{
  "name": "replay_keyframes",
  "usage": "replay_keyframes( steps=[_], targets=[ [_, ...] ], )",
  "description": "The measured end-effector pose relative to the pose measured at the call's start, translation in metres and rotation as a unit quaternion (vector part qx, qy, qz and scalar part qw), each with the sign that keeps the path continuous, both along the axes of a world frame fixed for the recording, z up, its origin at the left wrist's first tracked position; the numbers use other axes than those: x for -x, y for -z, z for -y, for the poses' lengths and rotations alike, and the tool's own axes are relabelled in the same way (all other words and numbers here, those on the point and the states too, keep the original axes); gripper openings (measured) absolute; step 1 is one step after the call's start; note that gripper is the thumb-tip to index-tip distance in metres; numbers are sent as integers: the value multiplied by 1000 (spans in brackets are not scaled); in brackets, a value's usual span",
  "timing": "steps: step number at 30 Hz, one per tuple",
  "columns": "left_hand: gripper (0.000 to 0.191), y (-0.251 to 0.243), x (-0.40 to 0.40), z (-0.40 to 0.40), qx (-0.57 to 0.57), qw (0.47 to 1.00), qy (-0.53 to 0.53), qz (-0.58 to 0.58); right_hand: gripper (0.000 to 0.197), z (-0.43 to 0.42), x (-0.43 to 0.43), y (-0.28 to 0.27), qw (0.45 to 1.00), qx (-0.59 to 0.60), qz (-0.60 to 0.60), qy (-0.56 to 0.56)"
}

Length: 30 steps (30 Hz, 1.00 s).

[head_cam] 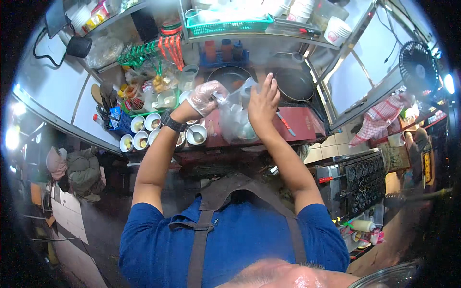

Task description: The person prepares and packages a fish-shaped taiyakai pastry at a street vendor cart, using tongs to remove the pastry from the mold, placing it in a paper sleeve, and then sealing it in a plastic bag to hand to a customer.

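Observation:
My left hand [207,97], in a clear plastic glove with a dark watch at the wrist, grips the top edge of a clear plastic bag [236,120]. The bag hangs over the dark red counter, with something pale and blurred in its lower part. My right hand [264,102] is bare, its fingers stretched upward beside the bag's upper right edge; whether it touches the plastic is hard to see. Just below the left wrist, a white bowl [201,131] holds a metal spoon [197,136]. A knife with a red handle [286,124] lies on the counter right of my right hand.
Two dark frying pans [230,76] [294,84] stand at the back. Several white bowls with food [140,140] line the left front. A blue rack of sauce bottles [225,59] sits behind, under a shelf with a green basket [230,26]. A moulded cooking plate [363,180] is at right.

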<state>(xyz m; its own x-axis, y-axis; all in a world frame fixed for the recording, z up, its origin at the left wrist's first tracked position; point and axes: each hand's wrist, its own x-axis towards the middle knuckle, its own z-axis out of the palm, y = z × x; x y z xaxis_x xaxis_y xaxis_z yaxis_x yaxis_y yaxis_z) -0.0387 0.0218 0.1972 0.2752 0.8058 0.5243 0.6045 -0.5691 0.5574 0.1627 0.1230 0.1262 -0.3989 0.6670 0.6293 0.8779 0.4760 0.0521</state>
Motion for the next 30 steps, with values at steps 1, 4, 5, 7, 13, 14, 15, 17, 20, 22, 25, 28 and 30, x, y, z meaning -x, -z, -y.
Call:
replay_keyframes(
  steps=[1, 4, 5, 7, 13, 14, 15, 17, 20, 22, 25, 28, 30],
  targets=[
    [23, -1, -1, 0, -1, 1000, 1, -3, 30, -8, 0, -1, 1000, -1, -3, 1],
    [24, 6, 0, 0, 6, 999, -10, 29, 24, -24, -6, -4, 999, -4, -20, -35],
    [24, 8, 2, -1, 4, 999, -15, 29, 22, -26, -10, -7, 994, -4, -89, -56],
    [20, 9, 1, 0, 27, 999, -5, 29, 24, -24, -38, -38, 948, 231, -116, -185],
    [17, 16, -18, -15, 99, 990, -28, 97, 19, -60, -70, -56, 673, 473, -415, -389],
    [15, 23, -17, -19, 123, 984, -12, 130, 18, -55, -71, -67, 657, 482, -391, -427],
    [14, 26, -19, -25, 145, 976, 10, 160, 17, -52, -73, -72, 643, 486, -370, -462],
    [13, 35, -22, -34, 179, 962, 57, 200, 16, -57, -68, -71, 655, 468, -350, -479],
    [18, 42, -39, -44, 320, 828, 127, 442, 13, -55, -62, -71, 648, 519, -338, -443],
    [20, 42, -42, -51, 336, 831, 102, 430, 12, -62, -60, -61, 621, 530, -376, -438],
    [24, 48, -39, -56, 345, 830, 109, 425, 16, -61, -57, -61, 607, 529, -413, -425],
    [24, 50, -40, -59, 310, 836, 78, 447, 17, -59, -56, -65, 611, 527, -395, -440],
    [22, 43, -42, -59, 251, 893, 59, 370, 15, -55, -55, -70, 635, 507, -402, -423]
  ],
)
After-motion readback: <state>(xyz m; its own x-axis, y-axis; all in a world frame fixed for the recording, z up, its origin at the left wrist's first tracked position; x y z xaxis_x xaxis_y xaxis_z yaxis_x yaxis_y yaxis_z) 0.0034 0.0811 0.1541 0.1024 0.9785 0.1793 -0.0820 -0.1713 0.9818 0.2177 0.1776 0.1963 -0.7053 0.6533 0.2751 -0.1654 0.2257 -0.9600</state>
